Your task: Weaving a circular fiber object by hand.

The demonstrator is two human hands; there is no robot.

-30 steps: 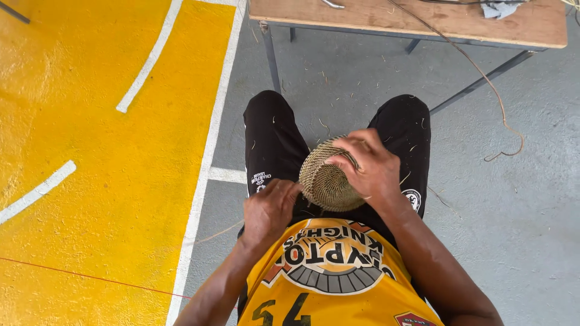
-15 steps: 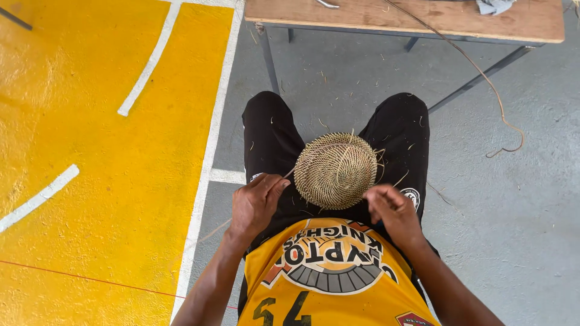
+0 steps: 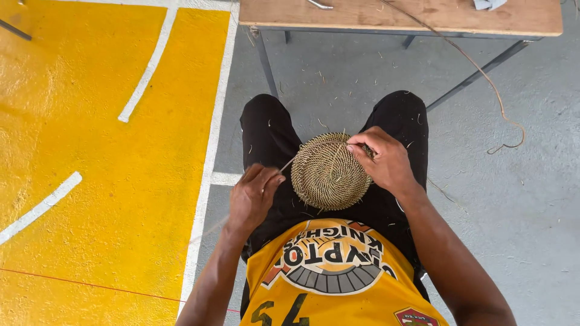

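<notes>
Round coiled disc of tan woven straw (image 3: 329,172) resting on the lap over black trousers (image 3: 269,130), right hand (image 3: 383,160) gripping its upper right rim, left hand (image 3: 254,196) just beside its left edge, fingers pinching a thin pale fibre strand (image 3: 289,164), wooden bench (image 3: 423,15) beyond.

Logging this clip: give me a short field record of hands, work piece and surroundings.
Left hand: pinches a thin strand beside the disc
Right hand: grips the disc's upper right edge
Disc: round coiled woven piece, on the lap
Table: wooden top, ahead of the knees
Floor: yellow paint with white lines at left, grey at right
</notes>
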